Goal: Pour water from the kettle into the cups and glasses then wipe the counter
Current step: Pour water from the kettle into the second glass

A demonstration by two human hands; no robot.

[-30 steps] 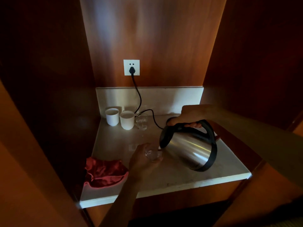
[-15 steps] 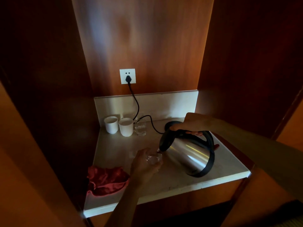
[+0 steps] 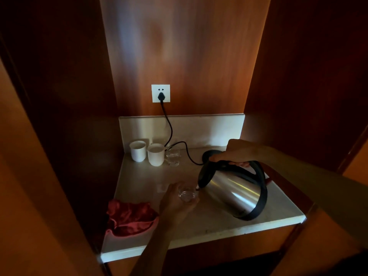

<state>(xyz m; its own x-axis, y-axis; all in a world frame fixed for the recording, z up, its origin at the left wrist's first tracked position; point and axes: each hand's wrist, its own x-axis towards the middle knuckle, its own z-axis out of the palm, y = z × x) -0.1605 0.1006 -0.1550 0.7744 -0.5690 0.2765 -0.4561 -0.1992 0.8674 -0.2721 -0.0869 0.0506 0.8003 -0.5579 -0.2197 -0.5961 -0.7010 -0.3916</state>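
A steel kettle (image 3: 233, 193) with a black handle is tilted to the left, its spout right over a small clear glass (image 3: 187, 194). My right hand (image 3: 237, 151) grips the kettle's handle from above. My left hand (image 3: 177, 204) holds the glass just above the pale counter (image 3: 215, 218). Two white cups (image 3: 137, 150) (image 3: 156, 154) and a second clear glass (image 3: 172, 156) stand in a row at the back left. A crumpled red cloth (image 3: 130, 218) lies at the counter's front left.
The kettle's black base (image 3: 212, 154) sits at the back, partly behind my right hand. Its cord (image 3: 169, 126) runs up to a white wall socket (image 3: 160, 93). Dark wooden walls close the niche on both sides.
The kettle and glass stay together in the same pouring pose. The view has shifted slightly, so the counter sits lower in frame.
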